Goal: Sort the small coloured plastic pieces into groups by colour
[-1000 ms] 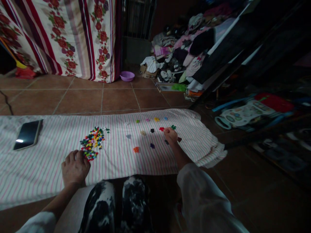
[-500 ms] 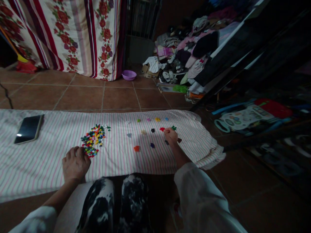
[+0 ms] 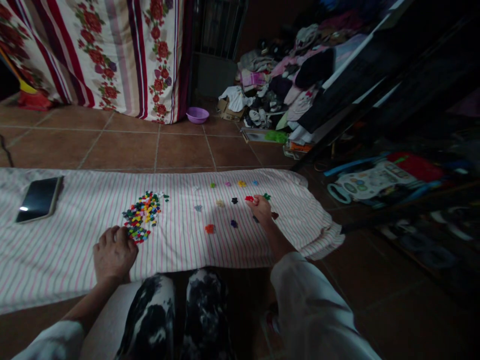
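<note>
A loose heap of small multicoloured pieces (image 3: 144,212) lies on the striped cloth. At its near edge my left hand (image 3: 114,252) rests palm down, fingers bent and a little apart, with nothing visible in it. To the right, small single-colour groups are spread out: orange (image 3: 209,228), purple (image 3: 233,223), black (image 3: 234,200), beige (image 3: 220,203), grey (image 3: 198,208), yellow (image 3: 242,183) and green (image 3: 266,196) among them. My right hand (image 3: 261,209) pinches at the red group (image 3: 249,199), its fingertips on a small red piece. Its wrist partly covers a dark group and a brown group (image 3: 275,215).
A phone (image 3: 39,199) lies on the left of the striped cloth (image 3: 180,245). Beyond, on the tiled floor, are a purple basin (image 3: 197,115), a heap of clothes (image 3: 277,80) and a floral curtain (image 3: 123,60). A toy panel (image 3: 378,180) stands at the right.
The whole view has shifted slightly. Both hands stay at nearly the same places, the right one still at the red group and the left one beside the heap.
</note>
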{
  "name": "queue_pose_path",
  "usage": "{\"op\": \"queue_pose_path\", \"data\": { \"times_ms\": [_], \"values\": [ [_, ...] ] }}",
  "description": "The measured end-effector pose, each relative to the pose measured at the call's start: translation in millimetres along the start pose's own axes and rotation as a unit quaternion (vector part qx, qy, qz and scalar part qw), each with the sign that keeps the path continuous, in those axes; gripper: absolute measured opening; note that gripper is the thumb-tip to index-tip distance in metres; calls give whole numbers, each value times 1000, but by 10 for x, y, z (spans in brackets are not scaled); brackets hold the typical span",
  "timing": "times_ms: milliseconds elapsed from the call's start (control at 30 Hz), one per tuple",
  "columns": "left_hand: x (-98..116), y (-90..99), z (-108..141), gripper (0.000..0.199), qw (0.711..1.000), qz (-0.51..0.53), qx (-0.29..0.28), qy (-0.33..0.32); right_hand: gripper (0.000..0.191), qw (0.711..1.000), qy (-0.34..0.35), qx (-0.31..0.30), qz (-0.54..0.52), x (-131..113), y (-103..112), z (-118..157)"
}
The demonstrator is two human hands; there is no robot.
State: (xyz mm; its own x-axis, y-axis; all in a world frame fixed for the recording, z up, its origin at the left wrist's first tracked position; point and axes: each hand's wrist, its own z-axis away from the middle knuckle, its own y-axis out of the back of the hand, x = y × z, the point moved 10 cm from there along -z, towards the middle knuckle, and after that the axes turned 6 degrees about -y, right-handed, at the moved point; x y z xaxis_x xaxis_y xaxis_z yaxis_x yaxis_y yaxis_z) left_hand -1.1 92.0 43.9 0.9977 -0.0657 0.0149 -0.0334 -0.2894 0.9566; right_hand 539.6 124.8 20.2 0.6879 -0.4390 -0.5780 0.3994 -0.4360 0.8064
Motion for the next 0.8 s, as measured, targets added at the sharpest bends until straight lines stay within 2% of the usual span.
{"op": "queue_pose_path", "data": {
  "times_ms": [133,233,400,800],
  "values": [
    [-4,2,-3,36,1000,3,5,2,46,997,23,-7,68,-137,-65,-26],
    [-8,0,-5,36,1000,10,3,5,41,995,21,-11,97,-169,-110,-38],
    [-11,1,-7,35,1000,18,2,10,32,994,35,-14,102,-191,-143,-39],
    [-10,-5,-3,38,1000,10,5,3,37,992,48,-34,115,-237,-146,-14]
  ]
}}
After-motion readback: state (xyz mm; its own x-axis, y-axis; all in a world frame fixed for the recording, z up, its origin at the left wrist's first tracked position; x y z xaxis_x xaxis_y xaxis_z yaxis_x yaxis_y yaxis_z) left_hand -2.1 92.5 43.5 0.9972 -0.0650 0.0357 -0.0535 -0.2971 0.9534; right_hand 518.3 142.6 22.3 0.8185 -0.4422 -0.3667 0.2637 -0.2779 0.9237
